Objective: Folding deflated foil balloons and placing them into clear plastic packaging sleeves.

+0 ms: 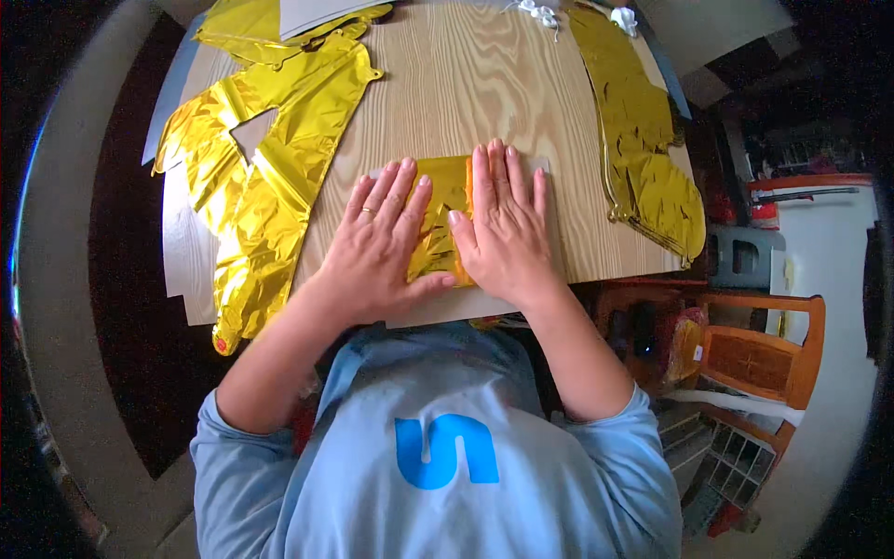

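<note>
A folded gold foil balloon [445,197] lies at the table's near edge, on what looks like a pale card [456,307]. My left hand [377,244] presses flat on its left side, fingers stretched out and thumb pointing right. Flat on its right side rests my right hand [507,228], fingers extended and thumb toward the left hand. Between the hands a strip of crinkled gold shows, with an orange-tinted line along its right. Both palms hide the rest of the foil. Neither hand grips anything.
A flat gold foil balloon [279,158] with a triangular opening hangs over the table's left edge. More gold foil [643,149] lies along the right side. Small white bits [540,13] sit at the far edge. A wooden chair [759,349] stands at the right.
</note>
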Available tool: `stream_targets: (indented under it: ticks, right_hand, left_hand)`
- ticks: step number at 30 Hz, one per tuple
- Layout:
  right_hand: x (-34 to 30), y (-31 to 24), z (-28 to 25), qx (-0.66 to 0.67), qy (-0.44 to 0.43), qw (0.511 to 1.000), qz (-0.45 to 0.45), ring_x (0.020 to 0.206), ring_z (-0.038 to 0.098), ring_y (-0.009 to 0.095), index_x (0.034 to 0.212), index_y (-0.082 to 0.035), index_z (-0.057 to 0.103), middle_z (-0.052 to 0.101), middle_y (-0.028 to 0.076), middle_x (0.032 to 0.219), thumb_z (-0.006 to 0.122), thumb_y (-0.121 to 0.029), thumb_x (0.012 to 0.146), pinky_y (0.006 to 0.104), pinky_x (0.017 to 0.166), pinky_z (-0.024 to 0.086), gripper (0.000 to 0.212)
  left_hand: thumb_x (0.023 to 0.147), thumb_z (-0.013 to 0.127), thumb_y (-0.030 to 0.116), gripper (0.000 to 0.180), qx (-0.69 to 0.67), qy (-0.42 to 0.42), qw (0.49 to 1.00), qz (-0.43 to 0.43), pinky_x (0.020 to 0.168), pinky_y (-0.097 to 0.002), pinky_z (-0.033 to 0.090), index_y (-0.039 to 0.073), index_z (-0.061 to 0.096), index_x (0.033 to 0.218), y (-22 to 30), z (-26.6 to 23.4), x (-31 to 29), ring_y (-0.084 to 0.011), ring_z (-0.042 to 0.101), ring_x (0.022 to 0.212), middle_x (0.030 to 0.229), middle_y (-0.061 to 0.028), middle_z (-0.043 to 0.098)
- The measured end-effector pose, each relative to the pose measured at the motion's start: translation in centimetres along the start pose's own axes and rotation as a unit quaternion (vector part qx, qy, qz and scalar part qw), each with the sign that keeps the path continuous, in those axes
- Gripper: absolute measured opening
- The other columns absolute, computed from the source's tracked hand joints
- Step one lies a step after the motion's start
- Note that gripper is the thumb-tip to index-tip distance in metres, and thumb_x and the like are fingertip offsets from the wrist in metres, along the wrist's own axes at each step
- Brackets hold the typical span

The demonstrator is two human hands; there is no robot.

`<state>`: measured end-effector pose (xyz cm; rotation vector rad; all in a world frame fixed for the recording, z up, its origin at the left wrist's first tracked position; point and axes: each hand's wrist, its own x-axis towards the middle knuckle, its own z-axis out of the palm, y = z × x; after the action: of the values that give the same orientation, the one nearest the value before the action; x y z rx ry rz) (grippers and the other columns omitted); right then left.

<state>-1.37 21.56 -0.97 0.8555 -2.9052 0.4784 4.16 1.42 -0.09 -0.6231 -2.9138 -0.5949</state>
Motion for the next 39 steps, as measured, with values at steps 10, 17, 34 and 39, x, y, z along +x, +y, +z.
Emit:
stream_targets:
  ticks: [10,17,34,39]
  right_hand:
    - [-0.2,0.1,0.5,-0.022,0.010,0.999,-0.022,0.152,0.016,0.043,0.156,0.005,0.017,0.021,0.030,0.161,0.060,-0.031,0.090,0.0620,0.121,0.006,0.086]
    - [-0.1,-0.3,0.2,-0.007,-0.004,1.000,0.018,0.152,0.018,0.042,0.156,0.006,0.012,0.022,0.029,0.161,0.058,-0.036,0.093,0.0598,0.122,0.009,0.089]
    - [-0.4,0.8,-0.4,-0.058,-0.009,0.998,-0.031,0.150,0.020,0.044,0.155,0.000,0.028,0.022,0.030,0.160,0.053,-0.040,0.096,0.0603,0.121,0.009,0.075]
    - [-0.3,0.7,-0.3,-0.042,0.012,0.999,-0.022,0.148,0.024,0.043,0.155,-0.002,0.031,0.025,0.028,0.160,0.051,-0.038,0.099,0.0606,0.120,0.012,0.070]
  left_hand:
    - [0.100,0.056,0.034,0.065,-0.085,0.056,0.992,0.077,0.120,-0.0548,0.022,0.002,0.036,0.153,0.5,1.3,3.4,-0.0333,0.036,0.146,0.157,-0.0166,0.039]
    - [0.100,0.052,0.048,0.073,0.032,0.021,0.996,0.077,0.121,-0.0530,0.021,0.001,0.034,0.153,-0.9,0.8,1.5,-0.0345,0.031,0.149,0.160,-0.0196,0.033]
    - [0.090,0.060,0.049,0.086,0.004,-0.054,0.979,0.199,0.121,-0.0551,0.019,0.000,0.030,0.155,1.8,-0.4,-0.4,-0.0358,0.029,0.149,0.161,-0.0188,0.031]
    - [0.090,0.056,0.057,0.089,0.018,-0.108,0.981,0.163,0.122,-0.0526,0.022,0.002,0.029,0.156,2.5,-0.4,-3.1,-0.0356,0.029,0.150,0.161,-0.0200,0.030]
